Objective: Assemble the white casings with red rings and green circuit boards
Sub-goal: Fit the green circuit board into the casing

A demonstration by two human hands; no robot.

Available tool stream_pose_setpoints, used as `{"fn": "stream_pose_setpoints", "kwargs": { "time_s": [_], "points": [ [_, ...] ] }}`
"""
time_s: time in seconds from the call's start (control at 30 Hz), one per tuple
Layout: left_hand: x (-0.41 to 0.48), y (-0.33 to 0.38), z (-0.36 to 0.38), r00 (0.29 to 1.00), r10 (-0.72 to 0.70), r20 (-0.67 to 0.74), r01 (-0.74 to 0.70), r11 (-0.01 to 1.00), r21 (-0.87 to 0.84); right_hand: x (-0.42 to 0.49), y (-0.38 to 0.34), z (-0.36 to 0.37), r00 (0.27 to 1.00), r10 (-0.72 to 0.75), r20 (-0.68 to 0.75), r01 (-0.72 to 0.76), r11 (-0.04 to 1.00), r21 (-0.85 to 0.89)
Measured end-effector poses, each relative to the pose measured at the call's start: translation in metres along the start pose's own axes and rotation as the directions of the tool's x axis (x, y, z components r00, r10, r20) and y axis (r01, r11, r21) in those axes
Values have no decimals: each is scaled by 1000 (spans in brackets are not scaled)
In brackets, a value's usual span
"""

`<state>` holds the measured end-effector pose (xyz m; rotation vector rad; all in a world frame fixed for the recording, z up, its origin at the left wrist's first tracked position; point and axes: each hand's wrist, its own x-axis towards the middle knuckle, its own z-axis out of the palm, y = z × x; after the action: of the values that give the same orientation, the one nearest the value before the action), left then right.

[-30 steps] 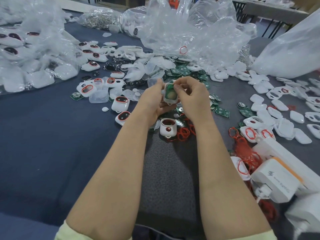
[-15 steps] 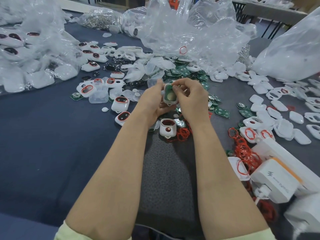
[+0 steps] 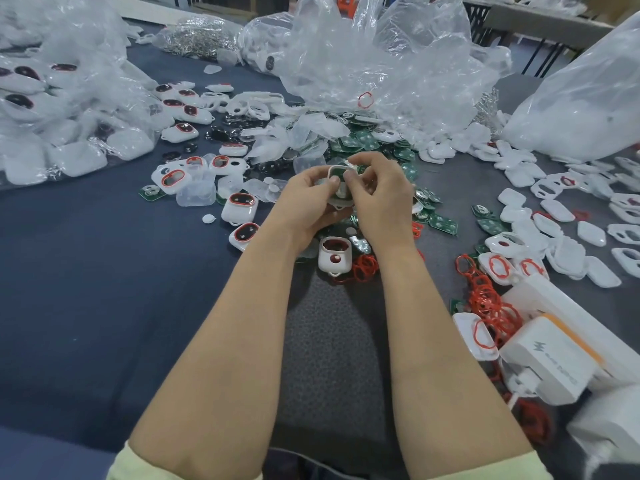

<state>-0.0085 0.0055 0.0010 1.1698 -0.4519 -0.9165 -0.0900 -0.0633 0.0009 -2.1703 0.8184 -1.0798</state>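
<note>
Above the table's middle, my left hand (image 3: 304, 199) and my right hand (image 3: 379, 195) both grip one white casing (image 3: 337, 171) with a green circuit board inside it. My right fingers curl over its top and hide most of the board. Another white casing with a red ring (image 3: 334, 254) lies just below my hands, beside loose red rings (image 3: 363, 266). Green circuit boards (image 3: 440, 223) lie scattered to the right and behind my hands. Further white casings with red rings (image 3: 239, 206) lie to the left.
Crumpled clear plastic bags (image 3: 381, 64) fill the back; a bag of white parts (image 3: 69, 109) sits at the left. Loose white covers (image 3: 554, 209) spread at the right. More red rings (image 3: 485, 296) and a white charger (image 3: 550, 362) lie at the right front. A dark blue cloth (image 3: 104, 289) covers the table.
My right fingers have closed further over the casing, hiding the green board that showed earlier. Both hands stay at the same spot.
</note>
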Motion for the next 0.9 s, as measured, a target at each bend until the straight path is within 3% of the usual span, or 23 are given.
{"fn": "stream_pose_setpoints", "kwargs": {
  "time_s": [0.23,0.37,0.57,0.7,0.8,0.9],
  "points": [
    [-1,-1,-3,998,42,38,-44,998,49,1,1,1,991,134,17,-135,986,100],
    [-3,0,-2,997,56,55,-60,995,81,2,2,-1,962,258,90,-273,925,266],
    [-5,1,-1,995,79,56,-85,989,120,2,1,-2,943,298,149,-333,866,373],
    [-3,2,-1,995,96,-37,-90,986,143,1,-3,1,955,283,93,-297,886,356],
    [-1,8,-8,979,87,-186,-88,996,6,1,-4,2,960,281,-4,-266,912,314],
    [-1,19,-21,916,107,-387,-190,965,-182,2,-4,0,954,292,-71,-263,926,272]
  ]
}}
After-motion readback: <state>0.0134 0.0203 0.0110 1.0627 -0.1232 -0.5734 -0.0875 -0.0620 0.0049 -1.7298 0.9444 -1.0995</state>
